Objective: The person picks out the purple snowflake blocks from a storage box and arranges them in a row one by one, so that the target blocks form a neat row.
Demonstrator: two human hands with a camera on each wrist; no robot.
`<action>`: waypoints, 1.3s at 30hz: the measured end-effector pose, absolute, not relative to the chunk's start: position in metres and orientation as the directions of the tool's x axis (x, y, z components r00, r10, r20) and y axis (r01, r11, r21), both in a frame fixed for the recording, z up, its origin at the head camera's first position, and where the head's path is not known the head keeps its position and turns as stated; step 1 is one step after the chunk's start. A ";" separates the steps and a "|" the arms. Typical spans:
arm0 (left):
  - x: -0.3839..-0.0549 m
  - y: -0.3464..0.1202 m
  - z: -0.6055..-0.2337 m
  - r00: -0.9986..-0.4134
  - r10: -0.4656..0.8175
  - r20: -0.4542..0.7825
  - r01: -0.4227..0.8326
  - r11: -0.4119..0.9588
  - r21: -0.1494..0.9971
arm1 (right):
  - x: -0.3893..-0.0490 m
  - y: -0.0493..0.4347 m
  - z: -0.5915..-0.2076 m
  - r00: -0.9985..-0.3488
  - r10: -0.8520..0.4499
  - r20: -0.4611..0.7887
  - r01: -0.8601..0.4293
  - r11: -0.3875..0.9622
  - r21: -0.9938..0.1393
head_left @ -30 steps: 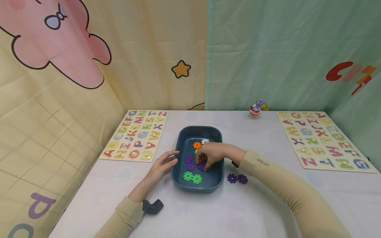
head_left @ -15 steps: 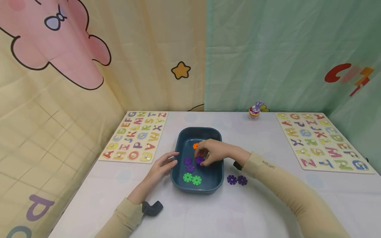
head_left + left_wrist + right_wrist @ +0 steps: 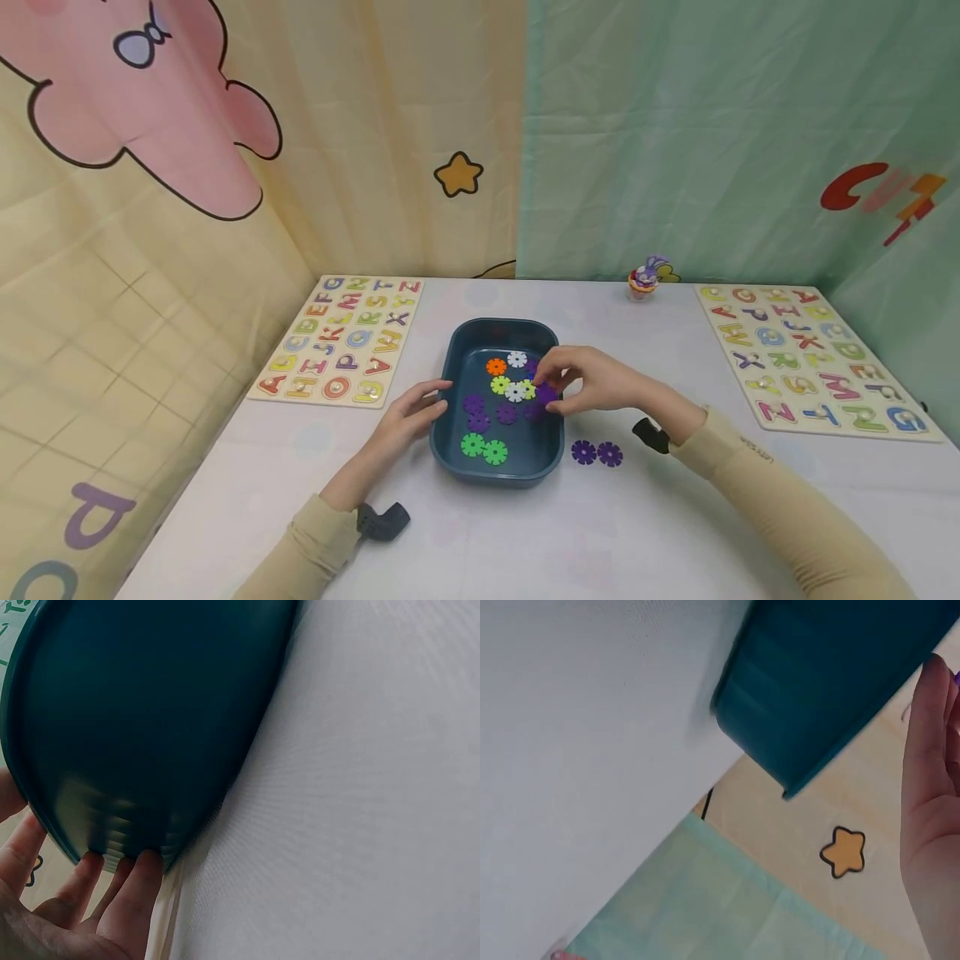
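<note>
A dark teal plastic bin [image 3: 497, 477] holds several notched snowflake discs. Among them are an orange disc [image 3: 496, 367], a white disc [image 3: 515, 392], a green disc [image 3: 472, 445] and a purple disc [image 3: 506, 414]. My right hand [image 3: 600, 382] pinches another purple disc [image 3: 547, 394] between thumb and fingers, over the bin's right rim. On the opposite side, my left hand [image 3: 408, 421] rests its fingertips against the bin's outer wall; the left wrist view shows those fingers [image 3: 135, 900] spread against it. The right wrist view shows little of the pinched disc.
Two purple discs [image 3: 596, 452] lie on the white tabletop right of the bin. Wooden alphabet boards stand at the left [image 3: 337, 342] and the right [image 3: 813, 358]. A small rabbit figure [image 3: 643, 277] is at the back, before a printed curtain [image 3: 675, 150].
My right hand has lifted a purple disc from the middle of the bin and moved right to the rim, uncovering the white and yellow discs. The left hand stays at the bin's wall.
</note>
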State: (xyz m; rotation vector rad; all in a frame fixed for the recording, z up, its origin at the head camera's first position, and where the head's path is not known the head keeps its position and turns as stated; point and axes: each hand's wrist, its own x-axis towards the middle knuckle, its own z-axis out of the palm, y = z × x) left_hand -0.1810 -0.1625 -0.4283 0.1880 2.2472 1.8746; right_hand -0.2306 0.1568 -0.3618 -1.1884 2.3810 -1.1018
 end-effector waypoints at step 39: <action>-0.182 -0.162 -0.429 -0.970 0.231 -0.076 -0.029 0.202 0.979 | -0.150 0.265 -0.406 -0.833 -0.548 0.080 -0.467 0.618 -0.632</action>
